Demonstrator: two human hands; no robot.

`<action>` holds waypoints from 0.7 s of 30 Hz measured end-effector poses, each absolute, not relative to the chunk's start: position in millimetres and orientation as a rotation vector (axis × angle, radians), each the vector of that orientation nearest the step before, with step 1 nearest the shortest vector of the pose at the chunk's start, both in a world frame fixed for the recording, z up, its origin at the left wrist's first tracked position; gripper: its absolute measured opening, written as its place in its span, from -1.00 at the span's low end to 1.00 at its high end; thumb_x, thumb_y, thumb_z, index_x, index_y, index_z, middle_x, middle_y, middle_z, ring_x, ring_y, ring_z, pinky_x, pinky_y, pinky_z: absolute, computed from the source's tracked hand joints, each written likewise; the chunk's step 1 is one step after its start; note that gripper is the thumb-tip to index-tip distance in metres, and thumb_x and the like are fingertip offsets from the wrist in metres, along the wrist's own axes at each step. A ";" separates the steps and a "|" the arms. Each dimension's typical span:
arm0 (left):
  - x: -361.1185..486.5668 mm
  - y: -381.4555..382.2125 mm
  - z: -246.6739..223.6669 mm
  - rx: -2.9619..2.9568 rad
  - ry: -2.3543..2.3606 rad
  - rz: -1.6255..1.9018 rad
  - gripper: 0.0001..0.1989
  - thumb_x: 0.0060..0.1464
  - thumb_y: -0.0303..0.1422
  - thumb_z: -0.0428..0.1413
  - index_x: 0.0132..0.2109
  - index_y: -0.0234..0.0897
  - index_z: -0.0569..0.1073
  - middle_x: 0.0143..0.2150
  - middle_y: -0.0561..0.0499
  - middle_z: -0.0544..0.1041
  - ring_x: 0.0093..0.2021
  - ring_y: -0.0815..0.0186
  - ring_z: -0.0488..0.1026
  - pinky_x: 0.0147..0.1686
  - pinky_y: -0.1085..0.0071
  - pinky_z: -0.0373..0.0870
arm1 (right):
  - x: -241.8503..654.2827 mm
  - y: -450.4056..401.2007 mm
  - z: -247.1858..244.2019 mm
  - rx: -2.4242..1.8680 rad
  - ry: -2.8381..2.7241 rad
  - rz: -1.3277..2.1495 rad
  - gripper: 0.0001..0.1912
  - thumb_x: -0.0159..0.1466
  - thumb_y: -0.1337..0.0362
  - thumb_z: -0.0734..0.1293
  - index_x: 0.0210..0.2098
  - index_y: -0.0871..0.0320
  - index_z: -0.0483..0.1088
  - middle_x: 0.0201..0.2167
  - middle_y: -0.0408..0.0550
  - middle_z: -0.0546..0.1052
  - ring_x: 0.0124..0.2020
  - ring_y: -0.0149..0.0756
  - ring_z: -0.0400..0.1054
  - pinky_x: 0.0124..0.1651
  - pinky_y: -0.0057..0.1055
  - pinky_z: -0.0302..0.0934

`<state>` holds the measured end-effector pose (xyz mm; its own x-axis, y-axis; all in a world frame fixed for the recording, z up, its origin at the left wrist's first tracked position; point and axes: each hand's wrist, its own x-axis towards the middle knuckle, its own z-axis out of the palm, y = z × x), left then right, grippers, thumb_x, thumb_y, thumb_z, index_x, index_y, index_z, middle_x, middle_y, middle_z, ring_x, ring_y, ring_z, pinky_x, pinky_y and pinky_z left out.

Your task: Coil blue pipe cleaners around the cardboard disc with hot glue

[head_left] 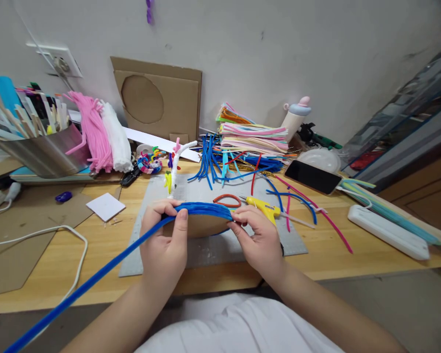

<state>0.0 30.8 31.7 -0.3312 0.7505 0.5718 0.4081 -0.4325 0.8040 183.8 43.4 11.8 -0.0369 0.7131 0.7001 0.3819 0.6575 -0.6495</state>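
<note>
Evidently, L hand [165, 230] grip pinches blue strip [95, 272] to edge of cardboard piece [200, 228], held over grey mat [202, 255]; R hand [260, 238] grip pinches same piece's R end. Step in hand prob edge-covering w/ blue. Next move likely calls for even tension on loose tail, running out past mat's L side, & firm thumb pressure.

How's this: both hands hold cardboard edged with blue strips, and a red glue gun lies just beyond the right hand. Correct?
Not quite: the glue gun is yellow, not red, as the head view shows. The left hand and right hand do hold cardboard edged with blue strips.
</note>
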 end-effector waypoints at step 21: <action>0.3 39.7 32.7 1.544 1.530 1.862 -0.86 0.20 -0.27 0.12 -0.26 -0.18 0.31 -0.21 0.04 0.43 -0.12 0.30 0.42 -0.03 0.30 0.33 | 187.3 41.9 8.4 -0.997 -1.793 -0.307 -0.88 0.28 0.42 0.40 -0.26 0.05 0.48 -0.34 -0.10 0.56 -0.28 -0.25 0.43 -0.13 -0.19 0.07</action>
<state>0.3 39.7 32.7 -0.3903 0.7450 0.5410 0.3865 -0.4007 0.8307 187.3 41.9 8.4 -0.1399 0.4858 0.8628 0.7454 0.6253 -0.2312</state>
